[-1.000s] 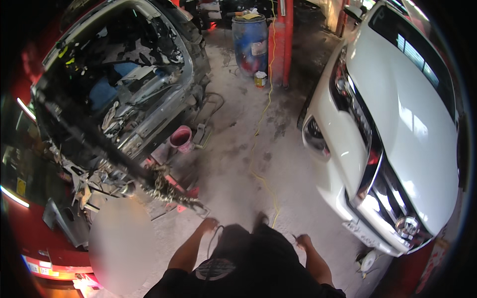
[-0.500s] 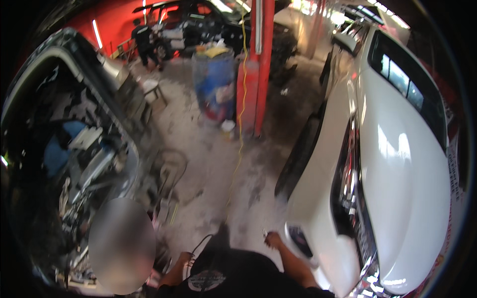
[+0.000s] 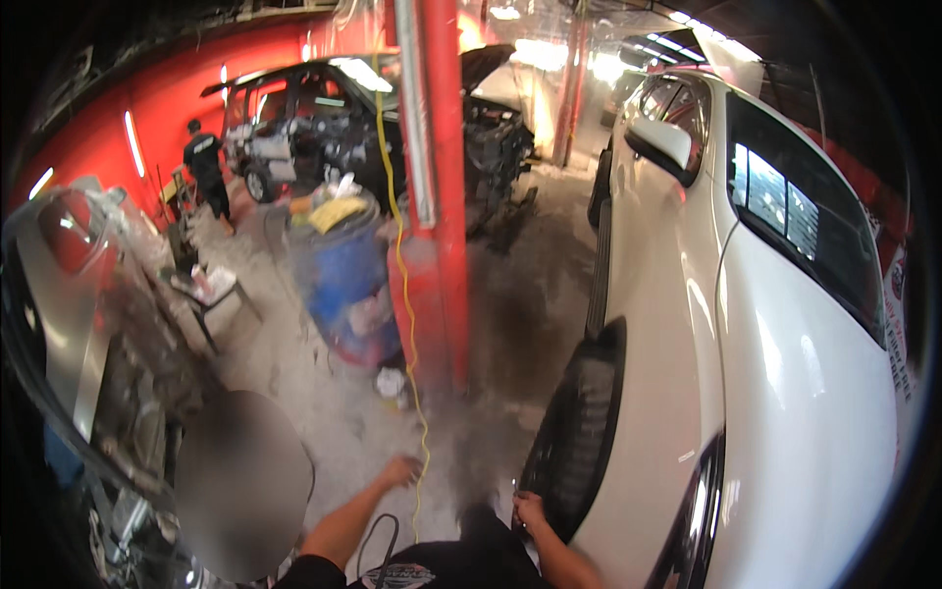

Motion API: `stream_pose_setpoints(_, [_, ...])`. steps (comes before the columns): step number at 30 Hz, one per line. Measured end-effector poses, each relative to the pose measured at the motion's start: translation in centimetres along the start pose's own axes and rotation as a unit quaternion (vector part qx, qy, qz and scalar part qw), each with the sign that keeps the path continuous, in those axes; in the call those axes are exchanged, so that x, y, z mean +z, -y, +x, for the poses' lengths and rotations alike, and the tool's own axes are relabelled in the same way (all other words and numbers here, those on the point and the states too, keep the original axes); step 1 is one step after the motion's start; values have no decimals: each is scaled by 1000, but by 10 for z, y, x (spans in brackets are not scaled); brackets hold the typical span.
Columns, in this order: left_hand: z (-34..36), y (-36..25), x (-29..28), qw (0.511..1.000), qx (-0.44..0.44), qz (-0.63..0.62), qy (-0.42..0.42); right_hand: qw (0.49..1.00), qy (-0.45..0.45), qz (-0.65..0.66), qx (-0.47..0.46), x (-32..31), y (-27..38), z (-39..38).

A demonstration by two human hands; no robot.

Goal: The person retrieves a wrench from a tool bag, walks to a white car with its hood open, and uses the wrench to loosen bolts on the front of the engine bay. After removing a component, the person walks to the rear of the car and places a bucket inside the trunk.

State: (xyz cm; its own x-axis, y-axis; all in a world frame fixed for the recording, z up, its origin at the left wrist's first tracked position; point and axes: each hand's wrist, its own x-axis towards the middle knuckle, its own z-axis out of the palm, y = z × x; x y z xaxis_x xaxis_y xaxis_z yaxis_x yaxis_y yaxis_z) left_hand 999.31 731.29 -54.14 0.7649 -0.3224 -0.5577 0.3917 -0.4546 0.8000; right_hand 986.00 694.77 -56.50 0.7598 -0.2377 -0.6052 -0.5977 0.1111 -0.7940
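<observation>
My left hand (image 3: 400, 472) is stretched forward over the floor, its fingers extended beside a yellow cord (image 3: 412, 363) that hangs down along the red post. It seems to hold nothing, and I cannot tell whether the fingertips touch the cord. My right hand (image 3: 528, 508) is closed near the front wheel (image 3: 579, 432) of a white car. A small, slim, light-coloured tip sticks up from this hand; the rest of what it holds is hidden. A dark hose or cable (image 3: 383, 530) loops in front of my body, between my arms.
The white car (image 3: 657, 294) fills the right side. Ahead are a red post (image 3: 437, 196), a blue drum (image 3: 343, 275) and a small table (image 3: 211, 294). A dark, partly stripped car (image 3: 314, 123) and a person (image 3: 204, 172) are farther back. Car parts (image 3: 88, 324) crowd the left; a blurred oval covers some.
I have moved forward; the post, drum and the white car's front wheel are closer. My left hand has reached up and forward toward the cord. The right hand stays closed beside the car.
</observation>
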Motion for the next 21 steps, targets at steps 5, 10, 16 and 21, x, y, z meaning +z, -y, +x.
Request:
stream_pose_setpoints(5, [111, -84, 54, 954, -21, 233, 186, 998, 19, -23, -61, -9, 140, 127])
stream_pose_setpoints(10, [259, -166, 47, 948, -24, 245, 202, 993, 24, -16, -112, -25, 272, 234])
stream_pose_setpoints(16, [491, -298, 22, 891, -3, 411, 194, 993, 36, 57, -101, -38, 367, 386])
stream_pose_setpoints(21, [656, -435, 26, 887, 152, 409, 151, 996, 40, 62, -49, -85, 436, 524])
